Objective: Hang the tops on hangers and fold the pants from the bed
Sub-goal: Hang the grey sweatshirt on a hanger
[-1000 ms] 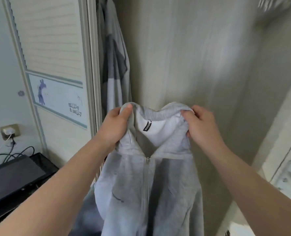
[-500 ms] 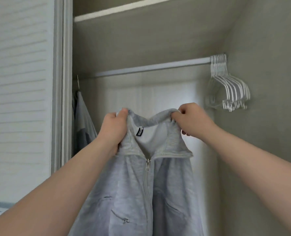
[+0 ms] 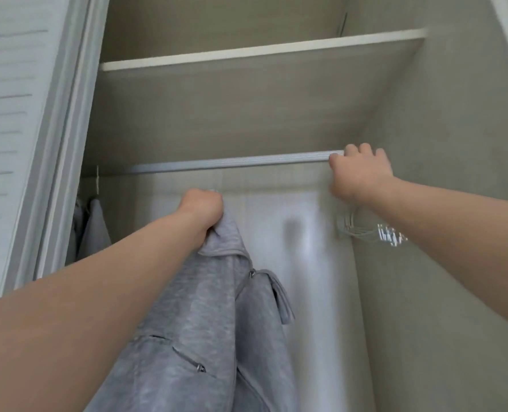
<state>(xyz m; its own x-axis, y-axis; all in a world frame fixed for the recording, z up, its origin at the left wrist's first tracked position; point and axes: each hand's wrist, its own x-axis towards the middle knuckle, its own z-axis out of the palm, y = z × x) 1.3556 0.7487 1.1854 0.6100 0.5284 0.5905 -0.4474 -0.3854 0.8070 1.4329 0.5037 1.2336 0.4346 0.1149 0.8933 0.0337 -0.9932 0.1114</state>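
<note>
The grey zip-up jacket hangs from the left hand alone, inside the open wardrobe and below the rail, clear of it. From my side of the feed the left fingers are curled tight into a fist around one side of the collar, with the fabric bunched under the knuckles. The other side of the collar has flopped down and outward, the zip is partly open at the top, and a slanted zip pocket shows lower on the front.

The right hand is up at the right end of the rail, back of the hand toward me, fingers curled over at the bar. Whether they have hold of the rail, a hanger hook or nothing, I cannot tell, as the grip itself is hidden behind the knuckles. Just under that wrist a bunch of white hangers shows, blurred, close to the wardrobe's right wall.

Further out, another grey garment hangs at the far left end of the rail, a shelf runs above, and a white louvred door stands on the left.
</note>
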